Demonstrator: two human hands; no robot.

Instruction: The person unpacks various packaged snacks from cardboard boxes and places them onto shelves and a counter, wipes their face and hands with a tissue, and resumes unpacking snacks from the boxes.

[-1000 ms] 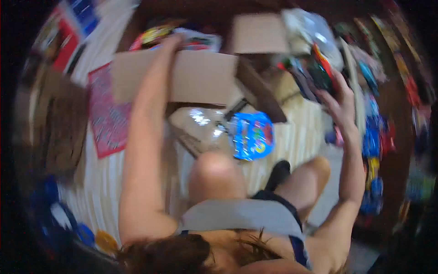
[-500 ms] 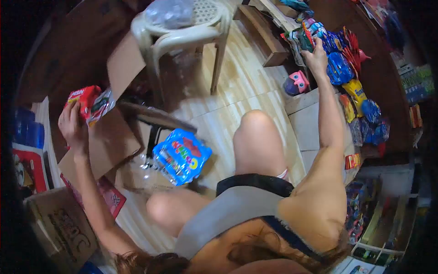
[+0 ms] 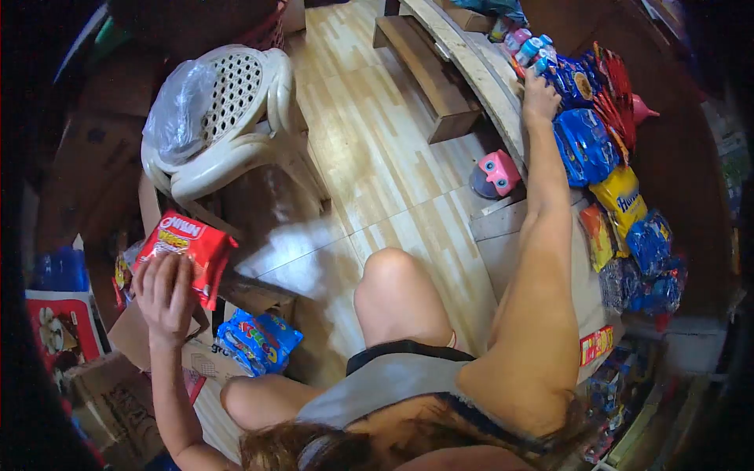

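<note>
A red snack pack (image 3: 188, 250) is gripped in my left hand (image 3: 166, 297), above an open cardboard box (image 3: 129, 334). Just below and right of it lies a blue pack (image 3: 258, 342) with colourful lettering. My right hand (image 3: 540, 98) reaches to the shelf at the upper right, its fingers closed at small bottles with blue caps (image 3: 534, 51); what they hold, if anything, is hidden. Beside that hand are a dark blue pack (image 3: 577, 81) and a bright blue pack (image 3: 585, 147). A yellow pack (image 3: 620, 198) lies further down the row.
A white plastic chair (image 3: 236, 169) bearing a clear plastic bag (image 3: 181, 110) stands at the upper left. A wooden bench (image 3: 428, 74) and a pink owl-faced object (image 3: 496, 174) are near the shelf. A printed cardboard box (image 3: 110, 404) sits at the lower left.
The view has shifted. My left hand has moved the red pack to the right of the box's far side. My right hand no longer shows the dark green pack it held at the shelf.
</note>
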